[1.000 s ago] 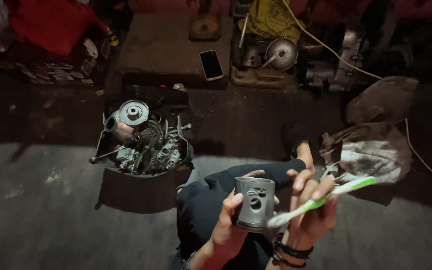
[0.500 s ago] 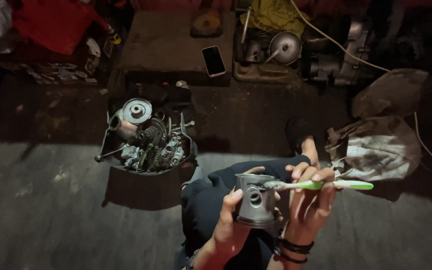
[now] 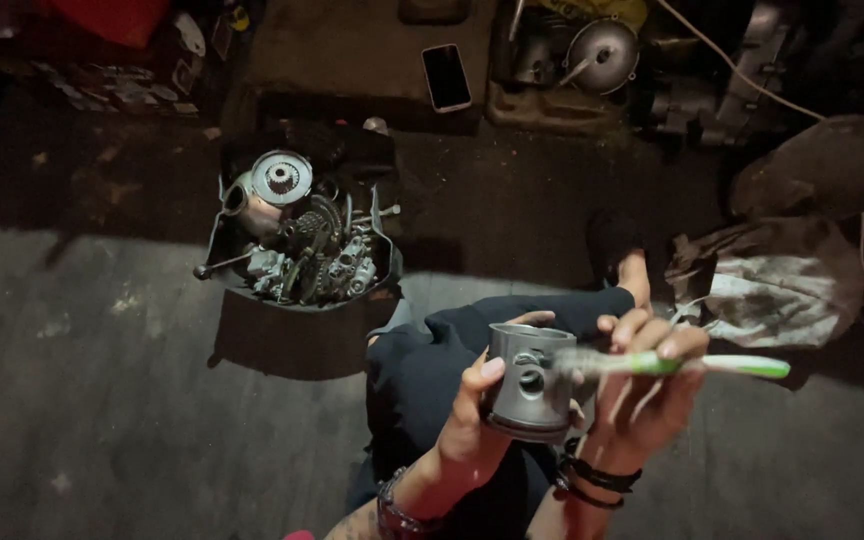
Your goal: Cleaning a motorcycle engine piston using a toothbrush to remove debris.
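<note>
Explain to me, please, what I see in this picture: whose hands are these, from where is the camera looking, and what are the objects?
The camera sits on a person's head and looks down, so the two hands at the bottom are that person's own. The left hand holds a grey metal piston, a hollow cylinder with a round hole in its side. The right hand holds a green toothbrush, its blurred head at the piston's top. The person's dark trouser leg stretches over a grey floor. On the floor stands a dark tray full of metal engine parts. Farther away lie a phone, a dirty rag and more engine pieces.
</note>
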